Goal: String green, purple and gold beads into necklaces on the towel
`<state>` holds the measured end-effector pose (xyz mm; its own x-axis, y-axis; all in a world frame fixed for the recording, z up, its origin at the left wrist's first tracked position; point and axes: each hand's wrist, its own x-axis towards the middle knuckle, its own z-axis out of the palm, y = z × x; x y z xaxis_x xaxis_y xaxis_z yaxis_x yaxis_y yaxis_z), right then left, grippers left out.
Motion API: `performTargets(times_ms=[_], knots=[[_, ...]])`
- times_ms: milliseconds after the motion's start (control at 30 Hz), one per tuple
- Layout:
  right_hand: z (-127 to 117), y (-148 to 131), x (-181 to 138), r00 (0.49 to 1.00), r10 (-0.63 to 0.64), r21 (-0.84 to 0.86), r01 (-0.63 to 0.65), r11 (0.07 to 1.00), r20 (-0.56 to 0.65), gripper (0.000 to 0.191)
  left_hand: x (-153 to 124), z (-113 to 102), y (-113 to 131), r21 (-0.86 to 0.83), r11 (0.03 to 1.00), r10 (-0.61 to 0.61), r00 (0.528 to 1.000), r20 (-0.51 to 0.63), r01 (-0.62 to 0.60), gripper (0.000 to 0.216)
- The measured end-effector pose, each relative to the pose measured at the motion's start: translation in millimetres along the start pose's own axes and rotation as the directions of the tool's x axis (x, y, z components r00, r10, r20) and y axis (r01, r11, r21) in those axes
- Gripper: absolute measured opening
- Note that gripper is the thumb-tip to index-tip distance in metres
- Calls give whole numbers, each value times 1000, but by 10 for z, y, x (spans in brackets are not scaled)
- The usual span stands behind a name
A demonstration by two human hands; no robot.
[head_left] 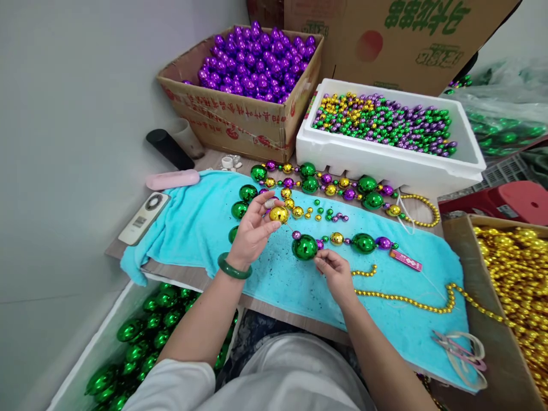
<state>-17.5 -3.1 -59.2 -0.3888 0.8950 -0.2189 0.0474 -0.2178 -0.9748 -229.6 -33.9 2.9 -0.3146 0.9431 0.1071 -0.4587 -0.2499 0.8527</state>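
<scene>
Between the thumb and fingers of my left hand (253, 227) is a gold bead (279, 214), with a thin string running from it down to a small purple bead. A large green bead (305, 247) follows on that string. My right hand (334, 274) pinches the strand just right of it, by a purple bead partly hidden by the fingers. From there the strand continues right with a gold bead (337, 238), another large green bead (364, 243) and a purple bead (383, 243). Loose small beads (329, 214) lie behind on the turquoise towel (274, 285).
Behind stand a carton (240, 123) of purple beads and a foam box (385, 162) of small mixed beads. Cartons of gold bead chain (514, 285) and green beads (149, 331) flank the table. Scissors (460, 351), a finished-looking strand (329, 178) and a lighter-sized pink packet (406, 260) lie around.
</scene>
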Motion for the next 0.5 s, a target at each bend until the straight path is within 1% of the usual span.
performTargets(times_ms=[100, 233, 400, 500], knots=[[5, 7, -6, 999, 16, 26, -17, 1000, 29, 21, -17, 11, 19, -12, 1000, 2, 1000, 3, -2, 53], [31, 40, -25, 995, 63, 82, -69, 994, 79, 23, -35, 9, 25, -42, 998, -34, 999, 16, 35, 53], [61, 58, -30, 994, 95, 109, -100, 989, 50, 27, -42, -9, 29, -39, 998, -50, 999, -11, 50, 50], [92, 52, -34, 994, 107, 116, -107, 987, 5, 31, -47, -17, 28, -11, 1000, -26, 998, -56, 25, 50]])
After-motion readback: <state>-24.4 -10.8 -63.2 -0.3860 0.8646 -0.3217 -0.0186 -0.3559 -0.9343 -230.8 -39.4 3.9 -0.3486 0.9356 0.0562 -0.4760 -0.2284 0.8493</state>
